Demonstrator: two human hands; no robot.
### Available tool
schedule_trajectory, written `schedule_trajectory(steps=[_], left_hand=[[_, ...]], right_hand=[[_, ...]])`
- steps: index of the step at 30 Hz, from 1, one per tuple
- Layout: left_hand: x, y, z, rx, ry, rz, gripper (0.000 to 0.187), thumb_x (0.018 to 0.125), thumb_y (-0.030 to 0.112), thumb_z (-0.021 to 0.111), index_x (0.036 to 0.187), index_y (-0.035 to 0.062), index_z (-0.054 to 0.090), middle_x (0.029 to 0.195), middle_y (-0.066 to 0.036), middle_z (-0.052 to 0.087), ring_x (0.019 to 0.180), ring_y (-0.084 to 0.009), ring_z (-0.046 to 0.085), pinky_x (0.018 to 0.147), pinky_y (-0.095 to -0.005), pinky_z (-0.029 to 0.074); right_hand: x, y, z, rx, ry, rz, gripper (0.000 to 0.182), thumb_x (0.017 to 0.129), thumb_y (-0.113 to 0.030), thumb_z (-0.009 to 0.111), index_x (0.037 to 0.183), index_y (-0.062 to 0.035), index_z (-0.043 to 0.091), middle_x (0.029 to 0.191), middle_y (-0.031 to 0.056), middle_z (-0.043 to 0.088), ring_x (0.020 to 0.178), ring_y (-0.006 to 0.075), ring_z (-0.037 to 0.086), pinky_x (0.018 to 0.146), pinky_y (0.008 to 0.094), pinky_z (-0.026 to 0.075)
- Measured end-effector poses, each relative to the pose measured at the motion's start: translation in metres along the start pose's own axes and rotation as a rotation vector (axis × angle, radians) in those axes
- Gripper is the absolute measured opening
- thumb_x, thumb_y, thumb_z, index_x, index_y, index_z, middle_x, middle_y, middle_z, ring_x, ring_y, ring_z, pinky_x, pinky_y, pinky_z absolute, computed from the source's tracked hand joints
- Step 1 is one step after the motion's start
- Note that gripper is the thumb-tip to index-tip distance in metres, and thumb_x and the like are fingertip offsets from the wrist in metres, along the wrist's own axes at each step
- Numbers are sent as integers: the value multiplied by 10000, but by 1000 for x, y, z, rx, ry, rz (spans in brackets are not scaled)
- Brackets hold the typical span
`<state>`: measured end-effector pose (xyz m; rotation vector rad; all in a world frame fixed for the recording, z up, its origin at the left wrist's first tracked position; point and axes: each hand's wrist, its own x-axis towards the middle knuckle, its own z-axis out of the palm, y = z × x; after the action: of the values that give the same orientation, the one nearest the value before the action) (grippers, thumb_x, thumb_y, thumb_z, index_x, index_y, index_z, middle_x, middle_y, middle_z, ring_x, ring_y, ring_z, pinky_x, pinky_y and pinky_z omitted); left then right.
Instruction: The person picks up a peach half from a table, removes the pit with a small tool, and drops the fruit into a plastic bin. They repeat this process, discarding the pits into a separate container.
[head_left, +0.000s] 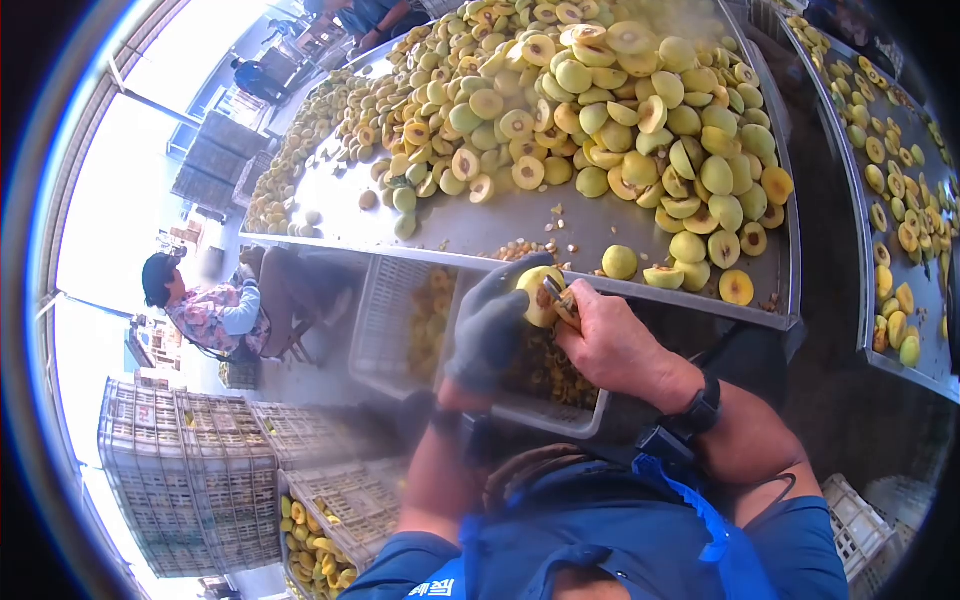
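Note:
My left hand (pixel 490 325), in a grey glove, holds a yellow-green fruit half (pixel 541 297) near the front edge of the metal table, its cut face toward my right hand. Bare and closed, my right hand (pixel 615 340) grips a small metal pitting tool (pixel 562 303) whose tip is at the brown centre of the fruit. Below both hands sits a pale crate (pixel 545 412) with yellowish pieces inside. Just beyond the hands, loose pits (pixel 520 250) and a whole-looking fruit (pixel 620 262) lie on the table.
Cut fruit (pixel 600 110) is heaped on the metal table (pixel 450 225). Another table (pixel 865 290) with fruit stands at right. A seated person (pixel 220 310) is at left, above stacked crates (pixel 180 480). Another crate (pixel 390 320) stands left of my hands.

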<state>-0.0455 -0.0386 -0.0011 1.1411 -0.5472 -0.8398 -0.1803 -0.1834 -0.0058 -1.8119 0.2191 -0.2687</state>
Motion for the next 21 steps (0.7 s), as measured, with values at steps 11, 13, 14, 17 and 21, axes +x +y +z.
schedule_trajectory(steps=[11,13,14,17,21], left_hand=[[2,6,4,509,15,82,399,1018,189,510,1276,-79,653,1158,-141,709,1019,-184,693,924,-310,549],[4,5,4,533,19,100,401,1019,192,509,1274,-82,653,1153,-139,710,1013,-183,693,918,-313,551],[5,3,3,546,19,101,404,1019,196,509,1270,-85,655,1152,-139,711,1012,-183,693,915,-315,553],[6,-1,-2,651,30,114,348,994,149,563,1251,-65,660,1139,-133,708,1011,-194,690,900,-328,558],[5,-32,-47,1237,-57,437,319,907,26,680,1223,-13,654,1110,-127,697,1013,-222,683,883,-350,564]], right_hand=[[-3,4,3,-50,-62,17,218,920,-98,607,1049,44,504,815,321,659,847,516,658,704,519,516],[-1,8,3,-53,-49,26,216,921,-100,609,1045,41,502,822,321,661,850,513,660,702,518,515],[-1,8,3,-66,-43,35,217,921,-102,609,1044,41,502,820,320,661,850,513,659,703,519,516],[-1,7,5,-99,-47,37,221,922,-107,611,1043,41,501,810,316,659,846,515,656,703,524,518],[-2,14,9,-38,-105,-52,246,915,-115,615,1066,49,511,805,315,657,854,525,647,719,534,523]])
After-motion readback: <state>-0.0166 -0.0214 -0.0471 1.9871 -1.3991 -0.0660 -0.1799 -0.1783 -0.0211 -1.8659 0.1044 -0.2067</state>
